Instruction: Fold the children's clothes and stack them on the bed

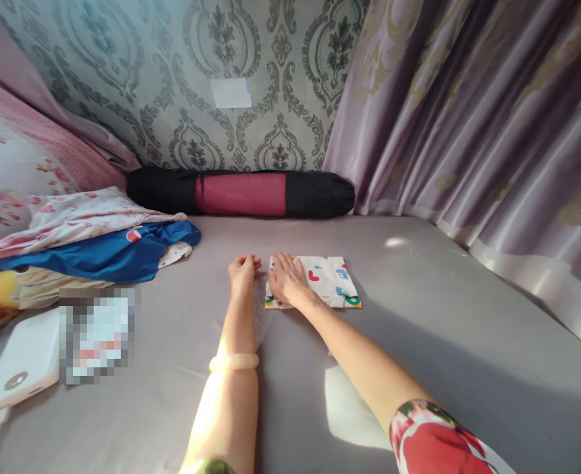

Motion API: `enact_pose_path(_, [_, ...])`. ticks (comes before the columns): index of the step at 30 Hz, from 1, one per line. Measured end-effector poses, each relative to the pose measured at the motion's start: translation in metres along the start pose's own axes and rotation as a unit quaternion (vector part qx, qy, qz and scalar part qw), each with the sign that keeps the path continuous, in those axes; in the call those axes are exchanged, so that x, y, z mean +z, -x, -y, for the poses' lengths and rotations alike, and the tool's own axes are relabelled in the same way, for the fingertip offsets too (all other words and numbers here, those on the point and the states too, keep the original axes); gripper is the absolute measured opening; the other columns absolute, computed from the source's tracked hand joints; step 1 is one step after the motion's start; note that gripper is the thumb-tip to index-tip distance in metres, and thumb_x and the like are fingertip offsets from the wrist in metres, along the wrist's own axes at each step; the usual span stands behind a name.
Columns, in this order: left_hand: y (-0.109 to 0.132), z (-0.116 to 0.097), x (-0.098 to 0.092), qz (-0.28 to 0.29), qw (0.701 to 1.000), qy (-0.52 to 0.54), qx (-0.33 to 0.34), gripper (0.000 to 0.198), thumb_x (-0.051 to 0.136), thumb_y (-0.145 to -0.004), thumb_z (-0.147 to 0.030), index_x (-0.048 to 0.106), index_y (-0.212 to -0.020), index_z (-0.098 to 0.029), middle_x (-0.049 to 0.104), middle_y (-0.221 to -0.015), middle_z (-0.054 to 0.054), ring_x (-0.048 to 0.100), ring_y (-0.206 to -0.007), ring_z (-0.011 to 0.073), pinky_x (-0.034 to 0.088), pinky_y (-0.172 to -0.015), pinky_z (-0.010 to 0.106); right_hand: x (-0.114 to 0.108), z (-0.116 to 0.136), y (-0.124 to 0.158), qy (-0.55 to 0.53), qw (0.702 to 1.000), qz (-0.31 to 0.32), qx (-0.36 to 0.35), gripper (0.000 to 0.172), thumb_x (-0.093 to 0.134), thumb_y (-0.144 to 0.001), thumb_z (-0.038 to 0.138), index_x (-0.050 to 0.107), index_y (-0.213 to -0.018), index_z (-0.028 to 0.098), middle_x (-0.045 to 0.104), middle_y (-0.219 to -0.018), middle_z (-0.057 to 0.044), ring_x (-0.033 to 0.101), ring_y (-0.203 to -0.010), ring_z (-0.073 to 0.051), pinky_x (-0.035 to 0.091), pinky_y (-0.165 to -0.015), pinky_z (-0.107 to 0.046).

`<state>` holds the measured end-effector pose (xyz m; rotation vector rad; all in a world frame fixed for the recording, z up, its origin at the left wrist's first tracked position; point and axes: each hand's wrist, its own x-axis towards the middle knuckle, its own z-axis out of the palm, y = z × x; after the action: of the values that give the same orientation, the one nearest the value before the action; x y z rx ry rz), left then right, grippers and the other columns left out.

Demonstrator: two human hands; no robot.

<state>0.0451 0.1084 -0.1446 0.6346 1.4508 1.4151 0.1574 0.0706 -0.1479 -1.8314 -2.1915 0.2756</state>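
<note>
White cotton-like cloth (pixel 327 283), folded into a flat rectangle printed with coloured shapes, lies on the grey sheet (pixel 418 296) near the middle of the view; clock directions run from it. Its left part is hidden beneath the right hand (pixel 286 280), which rests palm down with fingers outstretched and flat, gripping nothing that shows; its palm cannot be seen. At nine o'clock, just beside the cloth and apart from it, the left hand (pixel 243 268) has its fingers curled in; whether they close on anything, I cannot tell. Glare washes out the left forearm around a pale bangle (pixel 234 362). Both sleeves are cut off by the bottom edge, the left reduced to a green sliver.

At half past eight, a pixelated patch (pixel 100 339) hides an object beyond recognition, next to a white device (pixel 24 362) whose cable leaves the frame. Blue fabric (pixel 107 250) at nine o'clock is partly covered by pink-patterned fabric (pixel 83 214). Toward eleven o'clock lies a black and maroon roll (pixel 241 194); above it, the white rectangle (pixel 231 93) on the wall shows no legible marking.
</note>
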Motion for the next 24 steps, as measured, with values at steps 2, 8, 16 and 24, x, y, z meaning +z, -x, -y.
enact_pose_path(2, [0.001,0.000,0.000,0.007,1.000,-0.006,0.003,0.008,0.053,-0.080,-0.016,0.061,-0.079,-0.015,0.067,-0.072,0.005,0.063,-0.062,0.0103,0.048,-0.067,0.023,-0.003,-0.010,0.003,0.020,0.999,-0.020,0.016,0.057,0.024,-0.100,0.038,0.035,-0.148,0.010,0.028,-0.157,-0.013,0.017,-0.146,-0.028,0.007,-0.117,-0.051])
enact_pose_path(8, [0.000,0.002,0.001,0.011,1.000,0.006,0.000,0.007,0.053,-0.083,-0.016,0.059,-0.079,-0.015,0.065,-0.068,0.002,0.061,-0.059,0.0091,0.046,-0.063,0.021,0.001,-0.025,0.007,0.045,0.998,-0.010,0.036,0.055,0.025,-0.100,0.042,0.039,-0.147,0.018,0.031,-0.156,-0.010,0.018,-0.145,-0.032,0.008,-0.114,-0.059])
enact_pose_path(16, [-0.001,0.003,0.004,0.006,1.000,-0.008,-0.006,0.007,0.054,-0.083,-0.015,0.059,-0.079,-0.015,0.065,-0.066,0.003,0.062,-0.059,0.0098,0.047,-0.063,0.022,0.002,-0.024,0.007,0.026,0.999,-0.012,0.038,0.054,0.026,-0.100,0.041,0.040,-0.146,0.018,0.032,-0.156,-0.011,0.019,-0.144,-0.031,0.008,-0.114,-0.060])
enact_pose_path(24, [-0.005,0.008,0.005,0.017,0.999,-0.026,-0.004,0.006,0.055,-0.081,-0.015,0.060,-0.079,-0.014,0.067,-0.070,0.004,0.062,-0.060,0.0096,0.048,-0.062,0.021,-0.021,-0.051,0.012,0.003,0.999,0.007,0.048,0.056,0.020,-0.102,0.038,0.034,-0.149,0.012,0.023,-0.159,-0.013,0.014,-0.147,-0.027,0.007,-0.117,-0.056])
